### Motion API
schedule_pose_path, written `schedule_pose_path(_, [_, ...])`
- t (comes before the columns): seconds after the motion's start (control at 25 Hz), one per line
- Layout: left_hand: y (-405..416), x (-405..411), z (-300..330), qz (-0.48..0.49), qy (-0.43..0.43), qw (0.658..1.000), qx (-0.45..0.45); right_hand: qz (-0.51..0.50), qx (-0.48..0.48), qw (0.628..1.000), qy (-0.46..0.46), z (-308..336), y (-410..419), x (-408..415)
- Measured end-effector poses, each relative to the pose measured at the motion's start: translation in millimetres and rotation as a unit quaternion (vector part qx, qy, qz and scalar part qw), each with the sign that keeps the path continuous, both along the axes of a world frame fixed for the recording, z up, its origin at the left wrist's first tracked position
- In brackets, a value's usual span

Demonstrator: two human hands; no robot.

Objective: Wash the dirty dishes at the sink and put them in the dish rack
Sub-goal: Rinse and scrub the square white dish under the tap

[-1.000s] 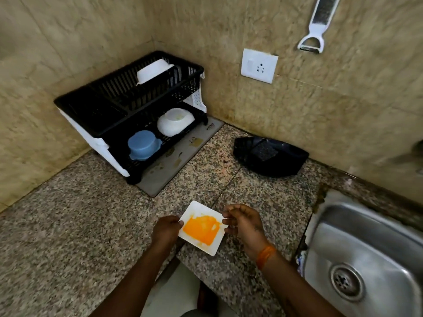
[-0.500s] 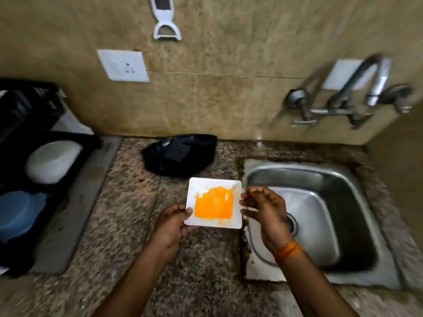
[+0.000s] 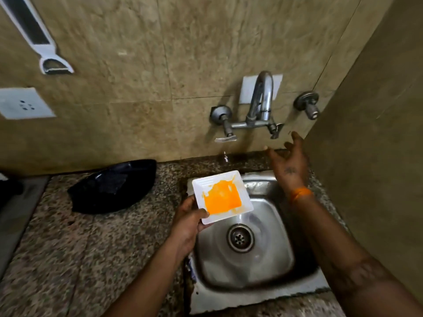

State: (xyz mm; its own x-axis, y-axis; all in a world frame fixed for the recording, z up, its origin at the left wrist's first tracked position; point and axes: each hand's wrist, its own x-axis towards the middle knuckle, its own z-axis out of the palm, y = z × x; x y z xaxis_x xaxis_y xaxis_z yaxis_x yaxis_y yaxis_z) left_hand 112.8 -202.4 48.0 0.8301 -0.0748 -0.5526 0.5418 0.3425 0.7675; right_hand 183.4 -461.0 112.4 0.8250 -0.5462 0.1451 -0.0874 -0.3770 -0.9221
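A small square white plate [image 3: 207,184] smeared with orange sauce hangs over the left part of the steel sink [image 3: 263,259]. My left hand [image 3: 188,223] grips it by its near left corner. My right hand [image 3: 288,161] is raised above the sink's back right corner, fingers spread and empty, just below the right tap handle [image 3: 275,130] of the wall faucet [image 3: 261,99]. No water runs from the spout.
A black dish [image 3: 114,186] holding a dark sponge lies on the granite counter left of the sink. A grey mat [image 3: 16,216] shows at the left edge. A wall socket [image 3: 23,102] and a hanging peeler [image 3: 43,45] are on the tiles. A side wall [image 3: 377,156] closes the right.
The view swung right from the rack to the sink. The plate moved over the sink, now held by my left hand alone. My right hand let go and rose toward the tap.
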Motion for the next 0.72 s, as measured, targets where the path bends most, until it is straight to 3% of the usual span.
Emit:
schedule_pose_path(0.16, [-36.1, 11.5, -0.5, 0.009, -0.010, 1.000, -0.025, -0.015, -0.079, 0.997, -0.022, 13.0, -16.5, 38.0])
schedule_pose_path(0.28, [-55.8, 10.4, 1.2, 0.018, -0.003, 0.999, -0.028, -0.013, -0.072, 0.996, -0.054, 7.7, -28.4, 52.6])
schedule_pose_path(0.52, [-78.1, 11.7, -2.5, 0.015, 0.012, 0.999, -0.033, -0.009, -0.117, 0.993, -0.020, 9.7, -35.0, 63.6])
schedule_pose_path(0.72, [-90.9, 20.8, -12.2, 0.009, 0.033, 0.999, -0.037, 0.010, 0.012, 1.000, 0.008, 1.3, -43.8, 68.4])
